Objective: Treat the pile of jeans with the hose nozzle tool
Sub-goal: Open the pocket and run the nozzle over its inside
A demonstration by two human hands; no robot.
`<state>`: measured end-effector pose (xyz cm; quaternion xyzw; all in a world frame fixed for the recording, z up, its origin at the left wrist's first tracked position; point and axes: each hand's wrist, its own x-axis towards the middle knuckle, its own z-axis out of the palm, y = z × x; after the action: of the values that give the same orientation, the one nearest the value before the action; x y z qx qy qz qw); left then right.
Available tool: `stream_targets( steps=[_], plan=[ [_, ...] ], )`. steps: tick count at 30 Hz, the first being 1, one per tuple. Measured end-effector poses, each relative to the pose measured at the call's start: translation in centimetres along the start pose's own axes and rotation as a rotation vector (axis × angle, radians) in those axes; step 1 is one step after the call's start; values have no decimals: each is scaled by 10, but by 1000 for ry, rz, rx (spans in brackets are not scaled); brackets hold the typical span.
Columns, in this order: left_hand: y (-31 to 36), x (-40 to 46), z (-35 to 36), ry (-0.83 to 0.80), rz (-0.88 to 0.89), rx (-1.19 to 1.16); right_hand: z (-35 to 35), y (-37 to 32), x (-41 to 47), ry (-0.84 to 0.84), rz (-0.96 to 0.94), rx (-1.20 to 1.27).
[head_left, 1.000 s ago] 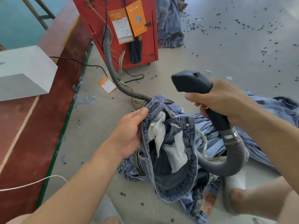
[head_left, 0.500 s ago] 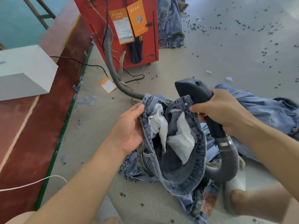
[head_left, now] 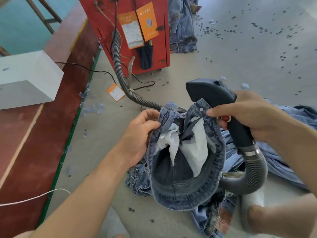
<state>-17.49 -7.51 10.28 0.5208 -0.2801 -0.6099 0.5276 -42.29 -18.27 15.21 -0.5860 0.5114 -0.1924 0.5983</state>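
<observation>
Jeans (head_left: pixel 185 169): left hand (head_left: pixel 139 134) pinches waistband, right hand (head_left: pixel 247 114) grips waistband and one nozzle (head_left: pixel 211 90).

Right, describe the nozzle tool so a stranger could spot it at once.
Start at the red cabinet at the top and follow the ribbed grey hose down across the floor to the jeans. The nozzle tool sits just above their open waistband, gripped by the right hand. It is the only smooth, dark wedge-shaped plastic piece among soft denim.
</observation>
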Motion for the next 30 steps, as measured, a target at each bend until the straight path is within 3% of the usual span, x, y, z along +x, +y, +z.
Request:
stream_targets(
  steps=[2,5,7,9,15,22,26,30],
  plan=[
    [0,1,1,-43,-13,83,2,-2,1,-111,11,44],
    [-5,-1,6,-164,18,555,6,-5,3,-278,13,110],
    [-11,-1,12,-148,104,782,10,-7,3,-353,7,120],
    [-16,0,17,-105,230,823,13,-8,3,-389,15,82],
    [-18,-3,20,-245,23,345,13,-9,12,-225,87,16],
    [-24,3,20,85,-217,-133,17,-2,12,-108,87,-84],
    [-18,8,16,82,-262,-345,10,0,7,-163,113,-168],
    [-20,6,7,50,-308,-398,-1,-1,11,-94,131,-140]
  ],
)
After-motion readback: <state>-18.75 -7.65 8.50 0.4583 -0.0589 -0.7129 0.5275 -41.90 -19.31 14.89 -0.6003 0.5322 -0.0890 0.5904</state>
